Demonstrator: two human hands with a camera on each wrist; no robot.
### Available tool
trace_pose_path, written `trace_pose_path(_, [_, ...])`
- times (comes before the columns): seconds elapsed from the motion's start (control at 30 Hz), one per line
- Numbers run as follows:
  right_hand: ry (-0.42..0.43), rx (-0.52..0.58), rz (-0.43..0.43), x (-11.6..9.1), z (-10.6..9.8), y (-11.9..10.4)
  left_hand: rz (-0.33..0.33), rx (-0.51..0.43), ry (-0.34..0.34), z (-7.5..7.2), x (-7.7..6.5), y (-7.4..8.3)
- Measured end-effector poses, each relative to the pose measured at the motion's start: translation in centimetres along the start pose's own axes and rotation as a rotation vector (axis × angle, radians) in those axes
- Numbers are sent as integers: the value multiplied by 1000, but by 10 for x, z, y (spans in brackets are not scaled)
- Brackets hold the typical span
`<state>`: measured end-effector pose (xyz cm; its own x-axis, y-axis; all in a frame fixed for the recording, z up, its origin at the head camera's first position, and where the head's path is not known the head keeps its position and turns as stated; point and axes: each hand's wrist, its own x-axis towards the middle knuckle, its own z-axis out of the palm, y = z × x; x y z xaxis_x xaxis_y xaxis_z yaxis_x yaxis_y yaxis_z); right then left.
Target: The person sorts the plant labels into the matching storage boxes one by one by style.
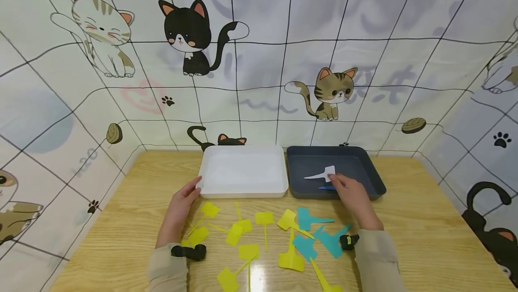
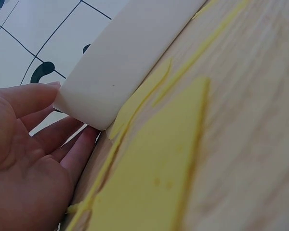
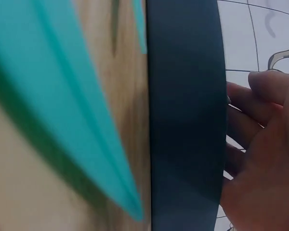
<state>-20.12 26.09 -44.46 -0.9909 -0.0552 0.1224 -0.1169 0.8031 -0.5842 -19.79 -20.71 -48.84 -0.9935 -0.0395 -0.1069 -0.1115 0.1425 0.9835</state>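
In the head view my left hand (image 1: 184, 202) holds the front left corner of a white tray (image 1: 243, 194). The left wrist view shows the thumb at the upper rim of its wall (image 2: 101, 82), with the fingers lower along the side. My right hand (image 1: 354, 197) reaches over the front wall of a dark grey tray (image 1: 364, 157) and pinches a white T-shaped plant label (image 1: 330, 173) by its wide head, its pointed stem toward the left. Below it a blue label (image 1: 327, 188) lies inside the dark tray. The right wrist view mostly hides the fingertips behind the dark wall (image 3: 188, 115).
Several yellow plant labels (image 1: 264, 218) lie scattered and partly overlapping on the wooden table (image 1: 133, 220) in front of the trays. Several turquoise labels (image 1: 305, 218) lie at the right of them, near my right wrist. Behind the trays hangs a cat-print cloth (image 1: 259, 67).
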Motion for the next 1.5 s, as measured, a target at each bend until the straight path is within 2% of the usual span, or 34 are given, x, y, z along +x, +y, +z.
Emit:
trace_pose_path(0.13, [16, -25, -22, 1, 0, -1, -1, -1, 6, 0, -1, 0])
trace_pose_path(0.43, [-126, -119, -7, 4, 2, -1, 0, -22, -9, 2, 0, 0])
trace_pose_path(0.67, [-144, -185, -55, 2, 5, -3, 6, -30, -14, 1, 1, 1])
trace_pose_path(0.97, [-200, -192, -22, 3, 9, -5, -27, -6, -3, -1, -1, 3])
trace_pose_path(1.23, [-206, -199, -18, 2, 12, -4, -7, -16, -12, -1, 0, 1])
trace_pose_path(1.5, [-194, -224, -6, 0, 10, -9, -23, -34, -21, 1, 1, 0])
